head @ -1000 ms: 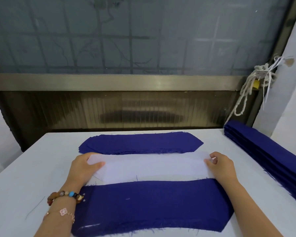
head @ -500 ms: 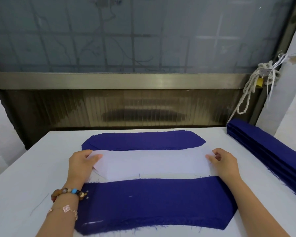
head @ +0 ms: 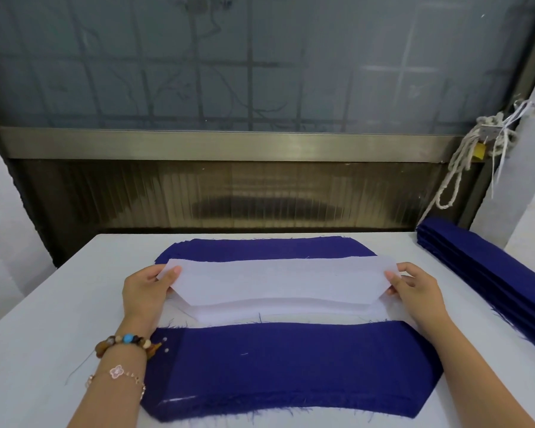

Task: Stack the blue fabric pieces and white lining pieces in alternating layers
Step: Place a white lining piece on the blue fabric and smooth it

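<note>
White lining [head: 278, 279], one sheet: is anyone gripping it? (A)

Both hands are. The left hand [head: 142, 291] is pinching the sheet's left end, thumb on top, and the right hand [head: 414, 288] is pinching the right end. Each grip is clamping on that one sheet. (B)

Where is the sheet hanging? (A)

It is stretching flat between the hands, just above the lining stack [head: 291, 315], and its far edge is overlapping the far blue stack [head: 260, 247]. (B)

And nearer the person? (A)

The near blue stack [head: 291, 369] is lying just beside the lining stack, and the right forearm is crossing its right end. Two bracelets [head: 127, 342] are sitting on the left wrist. (B)

What is carrying all this? (A)

A white counter [head: 44, 335] is. A third blue pile [head: 488, 273] is lying along its right edge, well apart from the hands. Behind the counter a frosted window [head: 260, 72] is rising, and a rope [head: 457, 168] is hanging at its right side. (B)
</note>
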`<state>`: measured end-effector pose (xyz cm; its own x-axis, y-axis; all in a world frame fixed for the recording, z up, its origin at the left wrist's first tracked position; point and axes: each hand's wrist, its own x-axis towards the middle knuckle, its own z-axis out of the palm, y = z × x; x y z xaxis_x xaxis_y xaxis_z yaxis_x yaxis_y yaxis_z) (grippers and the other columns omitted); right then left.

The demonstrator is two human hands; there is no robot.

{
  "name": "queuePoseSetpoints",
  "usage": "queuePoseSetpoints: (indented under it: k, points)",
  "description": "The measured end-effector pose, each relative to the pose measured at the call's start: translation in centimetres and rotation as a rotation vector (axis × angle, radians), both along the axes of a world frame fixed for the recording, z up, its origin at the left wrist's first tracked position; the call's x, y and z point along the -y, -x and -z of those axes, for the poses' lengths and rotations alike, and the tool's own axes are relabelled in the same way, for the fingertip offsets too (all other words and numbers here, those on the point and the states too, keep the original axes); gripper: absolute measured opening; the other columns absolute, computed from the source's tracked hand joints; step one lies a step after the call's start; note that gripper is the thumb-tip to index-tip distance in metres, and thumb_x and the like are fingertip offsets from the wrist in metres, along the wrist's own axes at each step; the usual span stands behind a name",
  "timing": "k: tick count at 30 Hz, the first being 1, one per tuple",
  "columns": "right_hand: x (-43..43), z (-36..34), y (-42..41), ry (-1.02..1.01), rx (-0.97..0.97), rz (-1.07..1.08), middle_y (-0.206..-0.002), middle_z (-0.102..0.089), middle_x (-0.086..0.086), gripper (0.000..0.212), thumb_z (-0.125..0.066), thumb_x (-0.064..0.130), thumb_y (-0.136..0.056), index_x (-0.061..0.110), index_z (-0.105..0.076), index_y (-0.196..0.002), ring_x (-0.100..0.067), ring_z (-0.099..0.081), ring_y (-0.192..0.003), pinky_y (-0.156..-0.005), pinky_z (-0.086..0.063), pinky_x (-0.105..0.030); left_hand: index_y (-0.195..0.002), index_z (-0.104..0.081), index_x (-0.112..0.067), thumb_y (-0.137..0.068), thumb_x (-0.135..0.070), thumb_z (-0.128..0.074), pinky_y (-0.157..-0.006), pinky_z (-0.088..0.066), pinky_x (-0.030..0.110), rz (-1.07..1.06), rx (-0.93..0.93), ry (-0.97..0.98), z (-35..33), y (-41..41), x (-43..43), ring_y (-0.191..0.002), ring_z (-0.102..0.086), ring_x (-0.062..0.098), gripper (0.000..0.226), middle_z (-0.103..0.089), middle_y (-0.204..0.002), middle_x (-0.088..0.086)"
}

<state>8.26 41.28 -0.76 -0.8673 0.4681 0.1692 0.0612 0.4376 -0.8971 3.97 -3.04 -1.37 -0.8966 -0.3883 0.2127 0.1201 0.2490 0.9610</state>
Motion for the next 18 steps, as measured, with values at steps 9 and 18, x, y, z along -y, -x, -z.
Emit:
queuePoseSetpoints:
  k: [9, 18]
  points:
    - [-0.1, -0.7, -0.6, 0.045, 0.005, 0.062, -0.073, -0.065, -0.006, 0.015, -0.057, 0.025, -0.095, 0.017, -0.064, -0.084, -0.022, -0.061, -0.078, -0.069, -0.042, -0.024, -0.076, -0.071, -0.017, -0.088, -0.017, -0.070, -0.067, -0.052, 0.031, 0.010, 0.036, 0.016, -0.5, 0.1, -1.0, -0.081, -0.065, 0.027, 0.012, -0.071, -0.081, 0.005]
    - [0.5, -1.0, -5.8, -0.030, 0.030, 0.027, -0.070, -0.066, -0.007, 0.017, -0.059, 0.025, -0.094, 0.016, -0.063, -0.080, -0.021, -0.061, -0.071, -0.067, -0.044, -0.028, -0.079, -0.070, -0.018, -0.087, -0.016, -0.072, -0.062, -0.049, 0.023, -0.020, 0.012, -0.040, -2.3, -4.8, 0.1, -0.082, -0.064, 0.021, 0.008, -0.070, -0.084, 0.002]
